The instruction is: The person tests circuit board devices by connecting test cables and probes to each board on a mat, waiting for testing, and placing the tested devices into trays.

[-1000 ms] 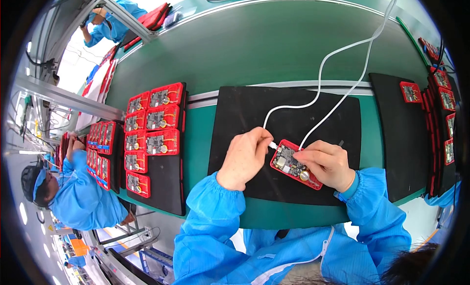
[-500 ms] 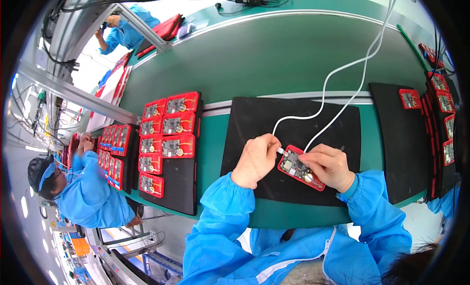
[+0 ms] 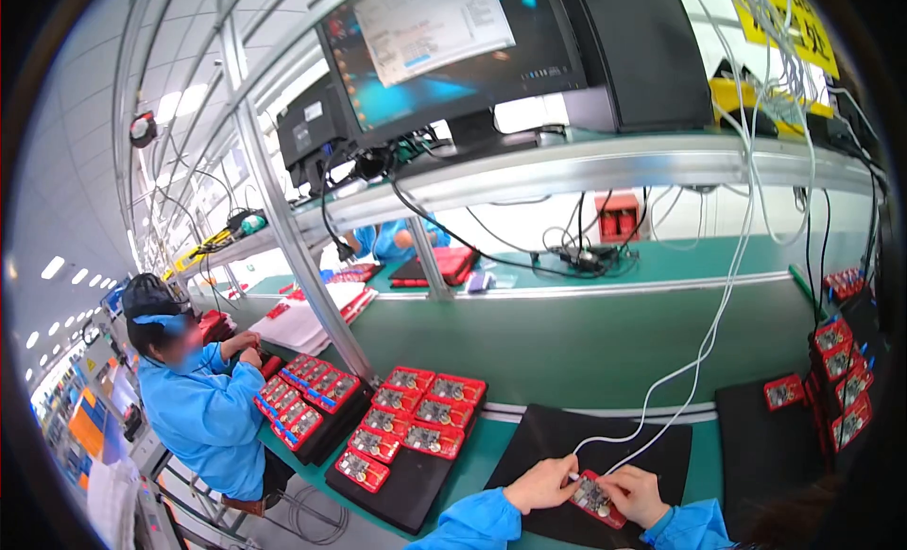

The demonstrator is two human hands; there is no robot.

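Note:
A circuit board in a red tray (image 3: 605, 516) lies tilted on the black mat (image 3: 539, 446), between my two hands. My left hand (image 3: 541, 486) is closed with thumb and forefinger around the white plug of a cable (image 3: 619, 440), at the tray's left edge. My right hand (image 3: 640, 498) has its fingers pinched together at the board's upper right side, where a second white cable (image 3: 673, 420) ends. What those fingertips hold is hidden. A round metal part sits near the lower end of the board.
Red trays with boards (image 3: 435, 440) lie on a black mat to the left; more are stacked at right (image 3: 853, 418). A co-worker in blue (image 3: 203, 408) sits at far left. A monitor (image 3: 453, 49) stands on the shelf (image 3: 605, 167) above; white cables hang down from there.
My head has tilted up, so the monitor and shelf are now in view and my hands appear lower. Both hands stay at the same board with the white cables.

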